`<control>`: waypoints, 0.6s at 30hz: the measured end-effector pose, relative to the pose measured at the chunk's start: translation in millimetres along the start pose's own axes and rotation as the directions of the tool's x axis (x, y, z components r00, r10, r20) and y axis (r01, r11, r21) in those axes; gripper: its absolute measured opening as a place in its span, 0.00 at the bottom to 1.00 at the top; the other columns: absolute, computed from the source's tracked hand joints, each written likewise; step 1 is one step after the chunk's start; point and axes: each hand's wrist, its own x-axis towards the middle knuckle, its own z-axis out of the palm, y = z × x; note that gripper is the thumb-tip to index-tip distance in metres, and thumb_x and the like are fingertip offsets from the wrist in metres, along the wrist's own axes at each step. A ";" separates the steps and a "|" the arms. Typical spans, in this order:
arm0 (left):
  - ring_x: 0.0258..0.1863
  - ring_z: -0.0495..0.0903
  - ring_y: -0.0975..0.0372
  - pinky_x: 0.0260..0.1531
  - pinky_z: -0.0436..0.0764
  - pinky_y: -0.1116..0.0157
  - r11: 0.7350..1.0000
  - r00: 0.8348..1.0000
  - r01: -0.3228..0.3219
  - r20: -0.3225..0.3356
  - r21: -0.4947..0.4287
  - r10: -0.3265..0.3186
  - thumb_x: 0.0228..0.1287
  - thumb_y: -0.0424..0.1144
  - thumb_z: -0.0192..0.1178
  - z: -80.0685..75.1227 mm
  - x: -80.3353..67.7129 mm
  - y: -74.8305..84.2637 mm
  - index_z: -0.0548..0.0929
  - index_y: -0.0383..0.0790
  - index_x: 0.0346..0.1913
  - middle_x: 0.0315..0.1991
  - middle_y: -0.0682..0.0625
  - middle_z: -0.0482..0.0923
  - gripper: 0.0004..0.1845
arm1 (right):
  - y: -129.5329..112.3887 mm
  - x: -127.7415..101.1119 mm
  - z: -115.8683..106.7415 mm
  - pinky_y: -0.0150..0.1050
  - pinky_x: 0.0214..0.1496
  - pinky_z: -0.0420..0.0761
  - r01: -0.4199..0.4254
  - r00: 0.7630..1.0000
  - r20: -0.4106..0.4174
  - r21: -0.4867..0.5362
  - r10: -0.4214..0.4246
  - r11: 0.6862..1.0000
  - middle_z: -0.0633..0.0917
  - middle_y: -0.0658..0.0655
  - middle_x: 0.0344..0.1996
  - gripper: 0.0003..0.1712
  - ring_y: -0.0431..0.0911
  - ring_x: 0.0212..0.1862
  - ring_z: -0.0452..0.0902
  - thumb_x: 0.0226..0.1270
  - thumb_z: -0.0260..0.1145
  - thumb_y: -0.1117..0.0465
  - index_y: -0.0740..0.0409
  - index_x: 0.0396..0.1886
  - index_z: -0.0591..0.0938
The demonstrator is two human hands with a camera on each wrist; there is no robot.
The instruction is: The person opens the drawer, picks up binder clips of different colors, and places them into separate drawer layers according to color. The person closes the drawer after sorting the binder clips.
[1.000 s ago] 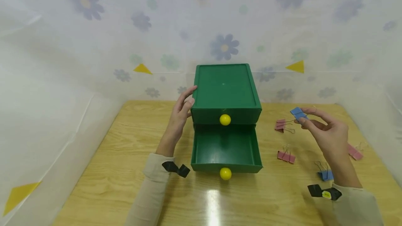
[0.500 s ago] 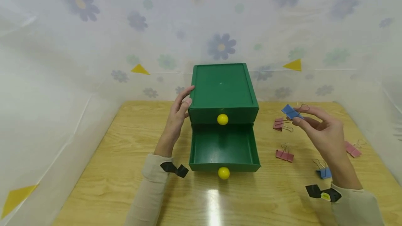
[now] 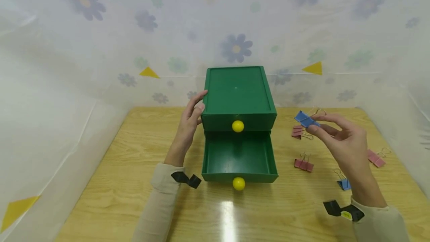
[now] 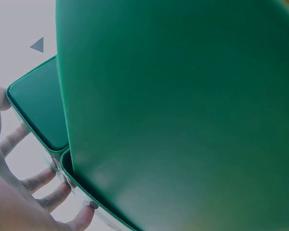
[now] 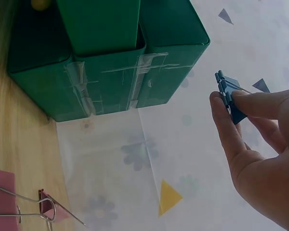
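Observation:
A green drawer cabinet (image 3: 239, 90) with yellow knobs stands on the wooden table. Its middle drawer (image 3: 235, 156) is pulled out, and the bare floor of that drawer shows. My left hand (image 3: 188, 126) rests against the cabinet's left side, fingers spread along the wall in the left wrist view. To the right of the cabinet, above the table, my right hand (image 3: 351, 143) pinches a blue binder clip (image 3: 305, 118) between thumb and fingers. The wire handles of this clip stick up. In the right wrist view the same binder clip (image 5: 231, 94) is held apart from the cabinet.
Pink binder clips lie on the table at right: one behind (image 3: 297, 132), one nearer (image 3: 304, 165), one beyond the right wrist (image 3: 376, 158). Another blue binder clip (image 3: 344, 184) lies beside the right forearm, partly covered. A flowered white sheet (image 3: 181, 40) encloses the table's back and sides.
My right hand has moved a little left toward the cabinet, carrying the blue binder clip. My left hand stays on the cabinet's side, and the drawer stays out.

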 end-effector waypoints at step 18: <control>0.69 0.69 0.50 0.61 0.69 0.35 1.000 1.000 -0.016 0.000 0.008 0.016 0.80 0.48 0.47 0.9 -0.4 0.8 0.68 0.53 0.78 0.75 0.51 0.62 0.27 | -3.3 -10.4 33.0 0.30 0.47 0.84 0.088 0.989 0.132 -0.182 -0.064 0.979 0.85 0.59 0.47 0.12 0.43 0.44 0.85 0.65 0.66 0.80 0.73 0.48 0.85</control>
